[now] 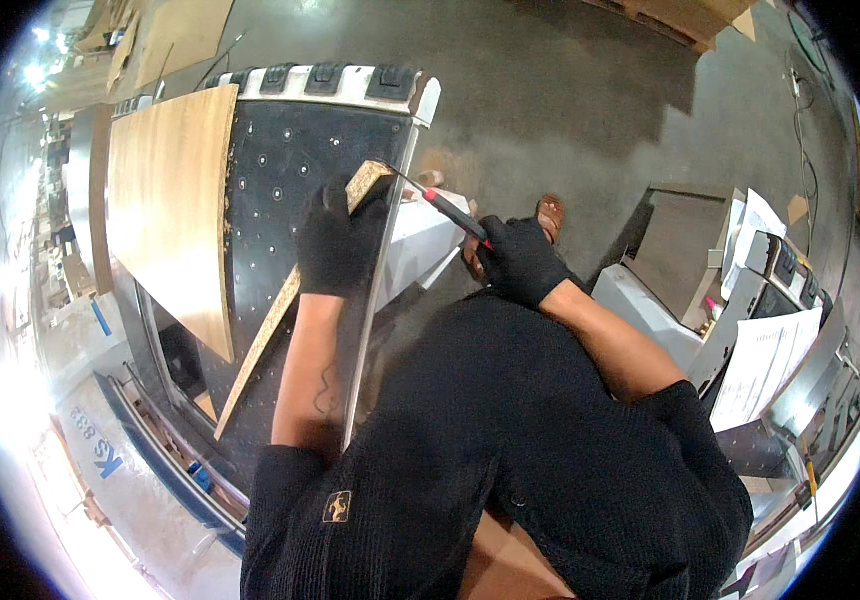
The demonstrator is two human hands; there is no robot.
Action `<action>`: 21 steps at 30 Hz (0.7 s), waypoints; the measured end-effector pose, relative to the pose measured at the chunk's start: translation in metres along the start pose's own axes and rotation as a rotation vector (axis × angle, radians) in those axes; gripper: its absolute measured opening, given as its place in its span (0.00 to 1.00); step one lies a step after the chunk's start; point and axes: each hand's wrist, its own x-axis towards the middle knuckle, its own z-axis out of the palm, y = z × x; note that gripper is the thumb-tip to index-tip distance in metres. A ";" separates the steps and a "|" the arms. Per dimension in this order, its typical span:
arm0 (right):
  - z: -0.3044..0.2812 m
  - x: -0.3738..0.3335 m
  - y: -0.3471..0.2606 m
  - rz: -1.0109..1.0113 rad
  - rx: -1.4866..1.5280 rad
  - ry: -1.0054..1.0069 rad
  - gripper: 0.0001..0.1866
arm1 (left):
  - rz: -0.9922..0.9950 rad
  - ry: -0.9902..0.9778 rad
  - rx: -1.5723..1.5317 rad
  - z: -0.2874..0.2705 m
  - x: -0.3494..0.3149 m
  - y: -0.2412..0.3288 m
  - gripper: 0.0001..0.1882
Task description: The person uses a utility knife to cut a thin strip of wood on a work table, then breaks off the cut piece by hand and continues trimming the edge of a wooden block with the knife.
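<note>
My left hand (334,240), in a black glove, is closed round a narrow particleboard strip (262,350) above the black machine table (285,150). The strip's raw chip edge faces up, and its far end (365,178) sticks out past my fingers. In my black-gloved right hand (522,262) is a slim hand tool (450,212) with a red and black handle. Its thin shaft points left and touches or nearly touches the strip's far end. I cannot tell whether it is a file or a screwdriver. My right fingers are wrapped round the handle.
A larger wood-grain panel (175,200) lies on the table's left side. White-framed black pads (325,82) line the far edge. At the right stand a grey machine (675,245) and paper sheets (765,360). My shoe (550,215) shows on the concrete floor (540,110).
</note>
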 end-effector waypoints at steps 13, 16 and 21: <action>-0.012 -0.009 -0.008 -0.068 -0.004 0.152 0.10 | -0.087 -0.056 -0.083 -0.001 0.003 0.009 0.24; -0.007 -0.004 -0.003 -0.045 -0.073 0.093 0.09 | -0.010 -0.003 -0.064 -0.001 0.002 0.006 0.24; -0.011 -0.004 -0.003 0.016 -0.140 0.045 0.11 | -0.004 -0.019 -0.068 0.003 0.003 -0.006 0.26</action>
